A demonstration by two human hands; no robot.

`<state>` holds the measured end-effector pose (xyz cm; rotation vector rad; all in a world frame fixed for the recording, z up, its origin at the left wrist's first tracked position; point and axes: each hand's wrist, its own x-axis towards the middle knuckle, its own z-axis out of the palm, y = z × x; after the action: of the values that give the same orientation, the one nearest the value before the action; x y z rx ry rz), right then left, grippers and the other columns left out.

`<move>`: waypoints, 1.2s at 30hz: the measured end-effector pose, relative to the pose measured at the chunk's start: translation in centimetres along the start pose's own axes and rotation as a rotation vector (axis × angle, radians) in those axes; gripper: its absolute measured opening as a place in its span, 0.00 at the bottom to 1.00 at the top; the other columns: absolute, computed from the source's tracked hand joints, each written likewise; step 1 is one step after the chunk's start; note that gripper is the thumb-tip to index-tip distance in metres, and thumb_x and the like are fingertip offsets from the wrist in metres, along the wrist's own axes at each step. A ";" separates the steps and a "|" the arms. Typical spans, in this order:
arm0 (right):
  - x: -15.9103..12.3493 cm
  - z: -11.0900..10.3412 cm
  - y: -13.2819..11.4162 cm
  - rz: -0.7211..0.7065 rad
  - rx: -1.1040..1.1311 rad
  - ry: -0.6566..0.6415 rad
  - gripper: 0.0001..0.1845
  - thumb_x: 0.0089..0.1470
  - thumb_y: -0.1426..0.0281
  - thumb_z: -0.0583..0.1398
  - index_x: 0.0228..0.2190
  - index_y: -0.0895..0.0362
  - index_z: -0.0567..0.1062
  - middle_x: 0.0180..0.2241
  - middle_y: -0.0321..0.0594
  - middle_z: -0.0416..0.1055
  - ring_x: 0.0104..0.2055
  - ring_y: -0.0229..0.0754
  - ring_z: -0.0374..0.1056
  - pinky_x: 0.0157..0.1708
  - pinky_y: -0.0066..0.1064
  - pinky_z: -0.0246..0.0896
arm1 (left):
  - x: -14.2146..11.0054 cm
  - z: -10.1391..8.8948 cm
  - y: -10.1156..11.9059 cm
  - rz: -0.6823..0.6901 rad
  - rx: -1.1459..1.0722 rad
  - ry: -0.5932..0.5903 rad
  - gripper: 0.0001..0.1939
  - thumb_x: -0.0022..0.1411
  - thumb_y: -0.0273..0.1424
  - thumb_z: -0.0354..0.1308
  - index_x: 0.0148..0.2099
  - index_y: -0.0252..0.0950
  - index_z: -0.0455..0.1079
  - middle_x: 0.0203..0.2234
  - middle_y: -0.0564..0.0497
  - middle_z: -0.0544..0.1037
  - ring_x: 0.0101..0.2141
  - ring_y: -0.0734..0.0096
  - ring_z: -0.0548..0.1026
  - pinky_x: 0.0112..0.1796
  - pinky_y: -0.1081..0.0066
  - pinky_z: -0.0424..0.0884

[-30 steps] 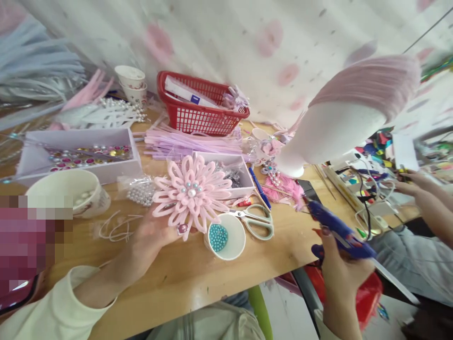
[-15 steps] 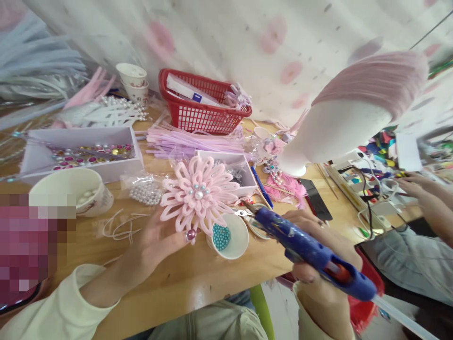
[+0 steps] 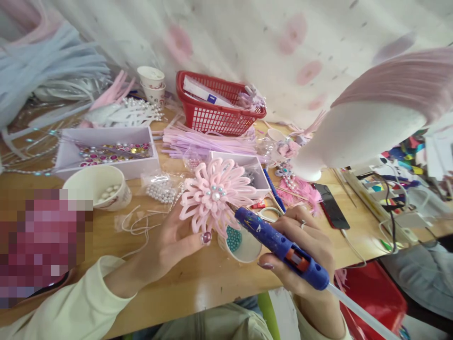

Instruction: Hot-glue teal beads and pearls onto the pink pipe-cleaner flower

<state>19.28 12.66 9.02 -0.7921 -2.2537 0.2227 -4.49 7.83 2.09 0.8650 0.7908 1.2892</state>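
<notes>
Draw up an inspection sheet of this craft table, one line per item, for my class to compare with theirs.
Surface: wooden table, small dark marks near the front edge.
Work things: pink flower; blue glue gun, tip at its petals, contact unclear.
Clutter: red basket, turquoise-bead cup, blue pen.
Hands: left hand holds flower; right hand grips gun.
Cables: white cable at phone; black cable over power strip.
Surroundings: patterned curtain behind.

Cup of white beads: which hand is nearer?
Left: the left hand holds the pink flower to the right of the cup; the right hand, gripping the glue gun, is farther right.
</notes>
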 end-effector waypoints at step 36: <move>0.0 0.0 0.0 0.044 -0.089 -0.079 0.23 0.66 0.48 0.61 0.29 0.53 0.68 0.23 0.31 0.63 0.31 0.40 0.61 0.31 0.32 0.55 | 0.2 0.4 -0.1 0.080 -0.102 -0.025 0.22 0.64 0.29 0.71 0.57 0.56 0.78 0.42 0.54 0.81 0.42 0.70 0.78 0.42 0.73 0.77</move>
<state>19.28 12.61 9.00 -0.8945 -2.3358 0.1783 -4.12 8.01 2.21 0.8367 0.6708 1.3748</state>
